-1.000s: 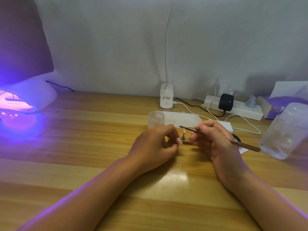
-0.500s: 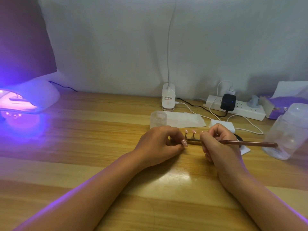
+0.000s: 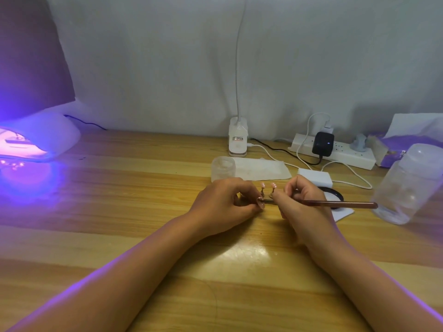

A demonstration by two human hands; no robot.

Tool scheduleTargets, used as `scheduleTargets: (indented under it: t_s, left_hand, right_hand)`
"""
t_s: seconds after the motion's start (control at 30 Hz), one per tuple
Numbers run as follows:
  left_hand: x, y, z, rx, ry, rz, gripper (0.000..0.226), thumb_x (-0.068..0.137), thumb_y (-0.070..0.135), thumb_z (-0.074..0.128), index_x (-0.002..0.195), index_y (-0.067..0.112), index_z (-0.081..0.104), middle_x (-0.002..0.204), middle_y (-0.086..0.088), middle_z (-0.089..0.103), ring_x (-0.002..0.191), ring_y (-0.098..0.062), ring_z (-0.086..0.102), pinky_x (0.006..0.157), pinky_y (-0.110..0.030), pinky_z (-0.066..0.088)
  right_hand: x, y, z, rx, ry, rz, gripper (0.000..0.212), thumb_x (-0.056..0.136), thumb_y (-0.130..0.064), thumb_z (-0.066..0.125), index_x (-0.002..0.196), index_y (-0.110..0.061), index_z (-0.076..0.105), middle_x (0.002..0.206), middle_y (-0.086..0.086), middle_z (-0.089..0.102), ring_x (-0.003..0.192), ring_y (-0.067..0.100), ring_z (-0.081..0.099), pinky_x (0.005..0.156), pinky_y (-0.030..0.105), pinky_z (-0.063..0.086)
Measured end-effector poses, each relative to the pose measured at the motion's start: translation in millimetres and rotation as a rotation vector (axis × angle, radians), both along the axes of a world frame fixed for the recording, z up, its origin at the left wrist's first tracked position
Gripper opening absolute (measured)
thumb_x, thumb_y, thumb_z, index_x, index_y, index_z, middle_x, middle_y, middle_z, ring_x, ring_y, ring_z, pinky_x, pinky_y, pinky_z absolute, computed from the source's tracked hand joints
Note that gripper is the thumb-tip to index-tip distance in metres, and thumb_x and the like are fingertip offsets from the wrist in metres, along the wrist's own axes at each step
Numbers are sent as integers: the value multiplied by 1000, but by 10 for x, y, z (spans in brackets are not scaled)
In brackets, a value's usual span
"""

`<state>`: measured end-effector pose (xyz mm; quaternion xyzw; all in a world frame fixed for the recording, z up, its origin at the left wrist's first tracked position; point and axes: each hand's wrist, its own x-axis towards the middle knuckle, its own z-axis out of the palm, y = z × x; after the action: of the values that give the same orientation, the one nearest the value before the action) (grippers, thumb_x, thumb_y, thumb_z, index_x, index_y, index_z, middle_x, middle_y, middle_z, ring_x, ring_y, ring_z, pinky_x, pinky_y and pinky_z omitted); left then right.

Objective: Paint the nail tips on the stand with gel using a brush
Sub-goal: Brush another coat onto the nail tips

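Pink nail tips (image 3: 268, 185) stand between your hands: the left hand (image 3: 224, 203) pinches their small stand's base steady while the right hand (image 3: 300, 203) grips the slender copper-coloured brush (image 3: 340, 203) low, for control.

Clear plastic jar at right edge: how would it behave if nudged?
The clear jar looks see-through and empty, so probably light and easy to shove. It appears tilted, so it may rock or roll. Smooth walls on the glossy wooden table suggest it slides readily.
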<state>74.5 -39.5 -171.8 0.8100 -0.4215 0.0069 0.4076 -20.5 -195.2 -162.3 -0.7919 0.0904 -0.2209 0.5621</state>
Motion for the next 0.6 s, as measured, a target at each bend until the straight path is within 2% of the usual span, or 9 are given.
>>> scheduleTargets:
  t_s: [0.13, 0.37, 0.53, 0.6]
  left_hand:
    - [-2, 1, 0, 6, -4, -3, 7, 84, 33, 75, 90, 33, 73, 88, 14, 66, 68, -4, 55, 65, -35, 51]
    - [1, 5, 4, 14, -7, 0, 7, 84, 34, 75, 91, 35, 73, 89, 15, 65, 67, -1, 54, 64, -34, 50]
    - [3, 11, -3, 0, 6, -18, 4, 84, 35, 74, 88, 36, 73, 90, 15, 67, 66, 4, 53, 61, -24, 43]
    - [6, 12, -1, 4, 9, -16, 4, 84, 34, 74, 87, 37, 73, 89, 16, 67, 66, 3, 53, 61, -26, 45]
  right_hand:
    - [11, 7, 7, -28, -7, -17, 18, 83, -16, 62, 80, -4, 50, 53, -4, 46, 53, 10, 40, 53, 30, 34]
    - [0, -4, 3, -26, -1, -29, 18, 86, -14, 62, 79, -4, 49, 56, 3, 43, 53, 13, 38, 52, 30, 32]
    - [-10, -14, 16, 159, -42, -57, 19, 92, -17, 59, 76, -13, 51, 48, -4, 47, 45, 7, 39, 41, 20, 33]
    - [-23, -3, 38, 202, -44, -43, 23, 95, -31, 57, 79, -14, 54, 50, -3, 53, 43, 6, 42, 40, 18, 35]
